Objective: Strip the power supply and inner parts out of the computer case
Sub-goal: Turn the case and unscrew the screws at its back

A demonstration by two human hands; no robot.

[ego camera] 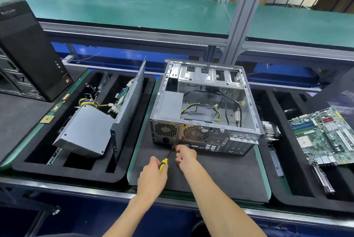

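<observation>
Hands meet at the near face of the case (206,102), which lies open on a dark mat (220,175) in the middle of the bench. Left hand (153,177) grips a yellow-handled screwdriver (165,162), its tip at the case's lower edge below the supply (170,105), still seated in the left corner. Right hand (184,154) pinches at the tip, fingers curled. Cables (210,108) trail inside. A board (325,135) lies far right.

screwdriver (166,159) tip hidden behind right hand (185,154)
</observation>
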